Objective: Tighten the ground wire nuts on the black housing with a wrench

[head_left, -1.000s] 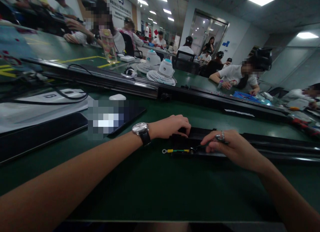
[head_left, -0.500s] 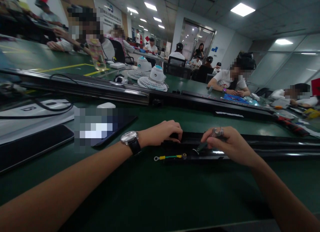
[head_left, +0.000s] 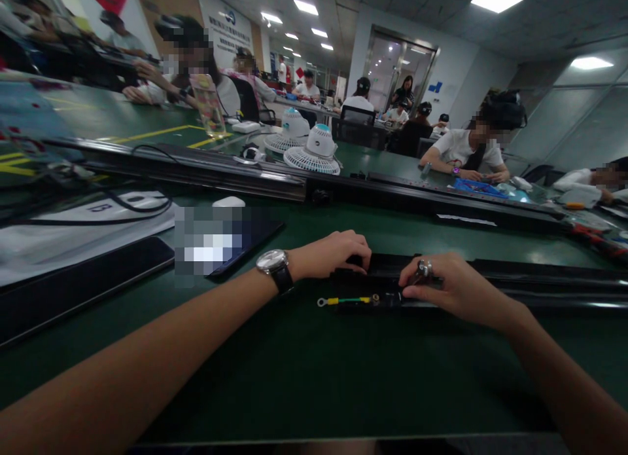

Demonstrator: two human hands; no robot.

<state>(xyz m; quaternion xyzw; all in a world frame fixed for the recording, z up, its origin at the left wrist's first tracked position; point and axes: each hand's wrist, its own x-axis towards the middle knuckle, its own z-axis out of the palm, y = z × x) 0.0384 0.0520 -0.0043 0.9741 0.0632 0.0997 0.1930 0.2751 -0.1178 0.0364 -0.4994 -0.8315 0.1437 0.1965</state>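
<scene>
On the near table (head_left: 294,370), a black channel's (head_left: 569,283) left end is touched by the left hand (head_left: 336,253), whose grip cannot be told; nearer, a yellow-green wire (head_left: 349,300) is laid; rightward, a mostly hidden metal tool (head_left: 424,269) is grasped by the right hand (head_left: 454,285).

White fans (head_left: 321,142) near a clear bottle (head_left: 208,108)

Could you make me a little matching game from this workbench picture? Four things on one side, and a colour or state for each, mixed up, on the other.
Things
1. Left hand
2. Short wire
3. Wristwatch
4. Fans

Colours and states
A. Silver and black
B. White with blue-green tops
C. Curled at the end of the black channel
D. Green with yellow ends

Right pairs: 1-C, 2-D, 3-A, 4-B
</scene>
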